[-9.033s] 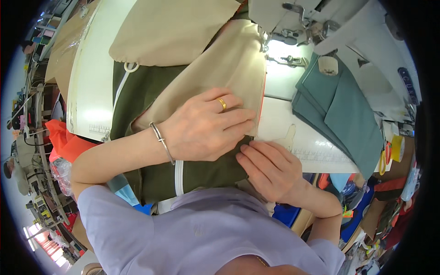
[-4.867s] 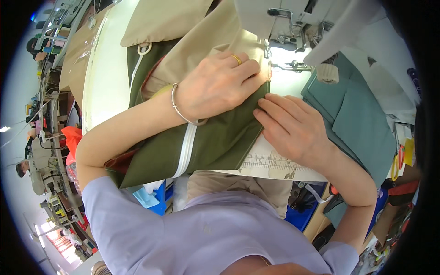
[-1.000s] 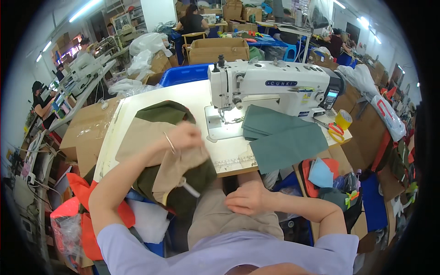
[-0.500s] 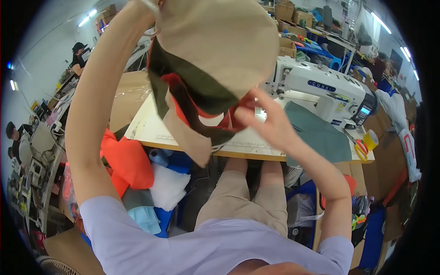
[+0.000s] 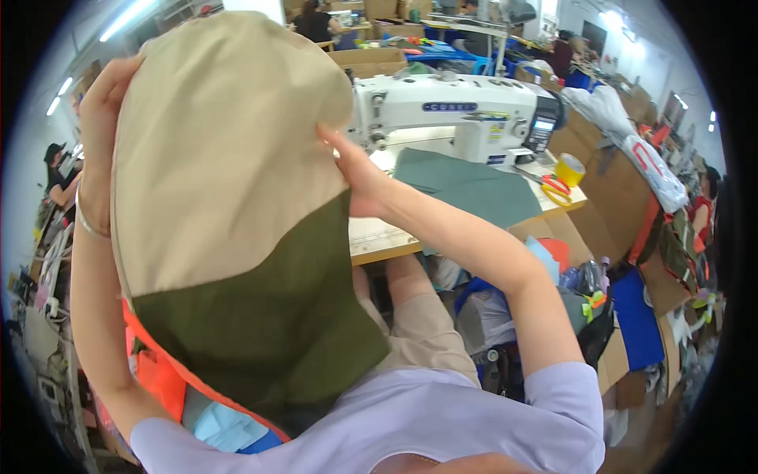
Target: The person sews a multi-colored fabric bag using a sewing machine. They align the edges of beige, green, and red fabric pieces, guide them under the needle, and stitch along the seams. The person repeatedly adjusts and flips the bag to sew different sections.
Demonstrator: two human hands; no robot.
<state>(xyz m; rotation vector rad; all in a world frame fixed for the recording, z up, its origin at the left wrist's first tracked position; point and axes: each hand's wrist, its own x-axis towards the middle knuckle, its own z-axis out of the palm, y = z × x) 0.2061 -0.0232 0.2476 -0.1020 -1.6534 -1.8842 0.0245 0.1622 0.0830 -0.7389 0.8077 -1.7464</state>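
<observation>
A large sewn fabric piece, beige above and olive green below with an orange edge, hangs in front of me on the left and looks like a bag or hood. My left hand grips its upper left edge, the fingers partly hidden behind the cloth. At the right edge my right hand holds it, thumb on the beige face and the other fingers out of sight behind. The olive part reaches down over my lap. Whatever lies inside the piece is hidden.
Behind my right hand stands a white sewing machine on a wooden-edged table. Dark green cloth, scissors and a yellow tape roll lie right of it. Cardboard stands beyond. Orange cloth sits low left.
The fabric piece has come down and left and turned, so its broad beige and olive face shows instead of the orange-lined opening. My right hand now holds its right edge.
</observation>
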